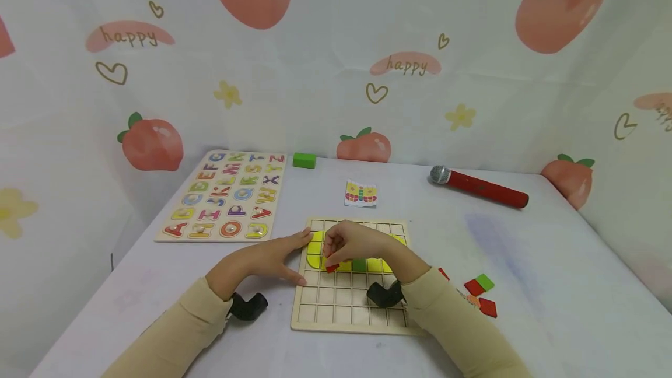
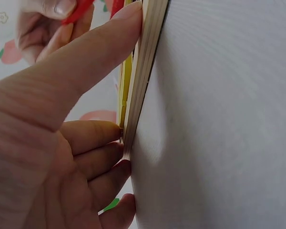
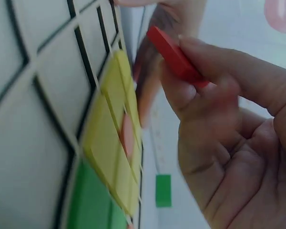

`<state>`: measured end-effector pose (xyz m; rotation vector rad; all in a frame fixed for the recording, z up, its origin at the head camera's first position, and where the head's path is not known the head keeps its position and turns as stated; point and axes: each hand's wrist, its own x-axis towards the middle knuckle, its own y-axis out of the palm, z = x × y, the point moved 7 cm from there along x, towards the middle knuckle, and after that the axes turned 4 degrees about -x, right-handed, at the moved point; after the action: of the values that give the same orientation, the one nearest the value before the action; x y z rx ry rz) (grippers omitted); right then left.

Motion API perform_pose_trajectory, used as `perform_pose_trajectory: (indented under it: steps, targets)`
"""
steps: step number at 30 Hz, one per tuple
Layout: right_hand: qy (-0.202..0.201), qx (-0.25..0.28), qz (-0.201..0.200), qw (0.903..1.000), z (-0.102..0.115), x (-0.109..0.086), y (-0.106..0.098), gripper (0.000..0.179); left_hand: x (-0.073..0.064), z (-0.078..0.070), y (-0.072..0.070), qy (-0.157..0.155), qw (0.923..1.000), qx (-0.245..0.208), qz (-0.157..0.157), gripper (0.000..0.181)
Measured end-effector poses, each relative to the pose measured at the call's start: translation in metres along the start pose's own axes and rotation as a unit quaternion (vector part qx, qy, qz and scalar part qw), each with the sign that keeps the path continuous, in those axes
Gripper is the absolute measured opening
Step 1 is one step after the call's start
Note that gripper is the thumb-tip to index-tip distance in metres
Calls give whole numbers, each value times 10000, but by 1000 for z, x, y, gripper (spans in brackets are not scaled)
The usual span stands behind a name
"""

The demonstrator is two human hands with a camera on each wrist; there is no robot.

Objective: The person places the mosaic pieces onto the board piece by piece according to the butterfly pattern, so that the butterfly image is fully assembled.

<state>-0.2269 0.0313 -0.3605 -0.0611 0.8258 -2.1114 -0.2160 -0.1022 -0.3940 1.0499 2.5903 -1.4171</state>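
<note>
A wooden grid board (image 1: 325, 296) lies on the table, with yellow tiles (image 1: 315, 252) and a green tile (image 1: 359, 265) set in its far half. My left hand (image 1: 268, 258) rests at the board's left edge; its thumb and fingers are extended and touch the rim. Over the board's left part, my right hand (image 1: 359, 242) pinches a red tile (image 3: 174, 55) between thumb and fingers. In the right wrist view that tile is tilted and apart from the board. A reddish piece (image 3: 127, 135) shows among the yellow tiles there.
Behind the board lies a butterfly pattern card (image 1: 360, 194). An alphabet puzzle board (image 1: 170, 239) is at back left, near a green block (image 1: 304, 160). A red microphone (image 1: 483, 189) lies at back right. Loose tiles, including a red tile (image 1: 488, 307), lie beside the right forearm.
</note>
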Motion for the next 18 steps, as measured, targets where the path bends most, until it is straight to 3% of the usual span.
perform_pose_trajectory:
  steps: [7,12,18]
  targets:
    - [226,421,192,9987,1,14,18,5,-2,-3,-1,219,9998,-15,-1,99]
    - [181,341,232,9990,3,17,26,4,-3,-4,-3,244,9997,-63,4,100]
    - [-335,-539,104,9979,9,20,29,4,-2,-3,-3,277,9996,-89,19,99]
